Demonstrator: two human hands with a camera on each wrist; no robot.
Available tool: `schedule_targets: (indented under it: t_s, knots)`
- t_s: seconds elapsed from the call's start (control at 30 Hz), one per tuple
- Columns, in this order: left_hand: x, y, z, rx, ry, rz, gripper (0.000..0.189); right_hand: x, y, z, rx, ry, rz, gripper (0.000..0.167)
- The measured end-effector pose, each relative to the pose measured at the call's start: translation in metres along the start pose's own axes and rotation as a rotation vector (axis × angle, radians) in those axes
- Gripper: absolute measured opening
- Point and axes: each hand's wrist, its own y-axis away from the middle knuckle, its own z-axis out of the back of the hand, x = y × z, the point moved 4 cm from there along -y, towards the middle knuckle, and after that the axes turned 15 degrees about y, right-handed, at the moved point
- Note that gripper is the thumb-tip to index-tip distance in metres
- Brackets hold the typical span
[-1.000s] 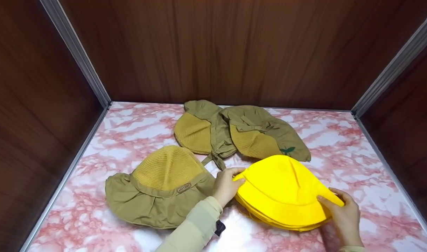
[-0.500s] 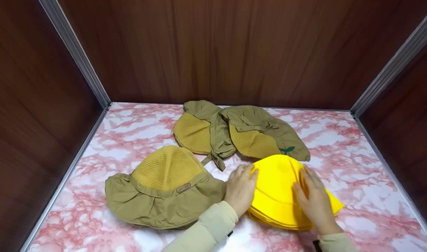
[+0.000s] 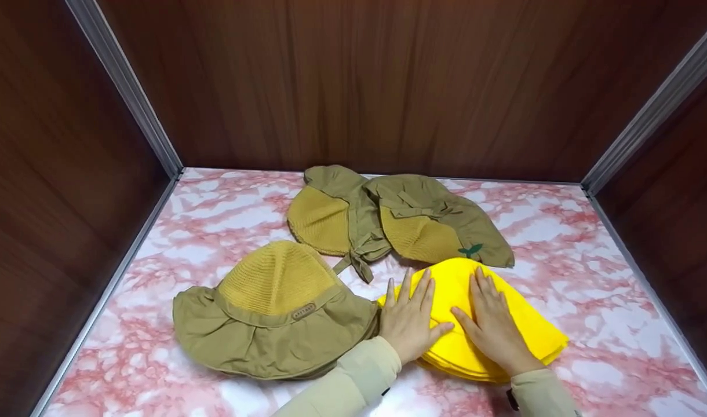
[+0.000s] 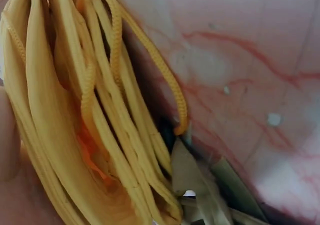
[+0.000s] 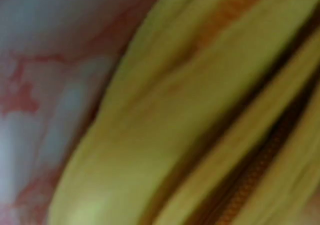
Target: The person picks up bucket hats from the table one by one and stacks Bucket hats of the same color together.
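A stack of bright yellow hats (image 3: 455, 353) lies flattened at the front right of the table. My left hand (image 3: 408, 321) rests on its left side with fingers spread straight. On the stack's middle lies my right hand (image 3: 495, 327), fingers straight and pointing away. In the left wrist view the layered brims of the yellow hats (image 4: 60, 100) show, with a yellow cord (image 4: 167, 80) looping out. The right wrist view shows the folded layers of the yellow hats (image 5: 150, 120) close up, blurred. An olive hat with a mustard mesh crown (image 3: 278, 284) sits left of my left hand.
Behind the stack lie two more olive hats, a left one (image 3: 321, 217) and a right one (image 3: 440, 211) with a green sprout mark; the yellow stack's top reaches the right one. Brown wood-look panels (image 3: 353, 87) with metal corner strips enclose the pink marbled table (image 3: 226, 220).
Both hands have let go of the yellow stack's brim edges and moved inward onto its top, where they lie flat with fingers straight. The olive hats have stayed put.
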Motion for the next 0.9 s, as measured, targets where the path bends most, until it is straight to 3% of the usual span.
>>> schedule_targets:
  t_s: [0.33,0.9]
  knots:
    - [0.009,-0.003,-0.009,0.125,0.039,0.065,0.083,-0.001,-0.006,-0.013,0.068,0.026,-0.012,0.086]
    - [0.011,-0.007,-0.012,0.205,0.045,0.102,0.085,-0.002,-0.009,-0.017,0.12,0.065,-0.007,0.089]
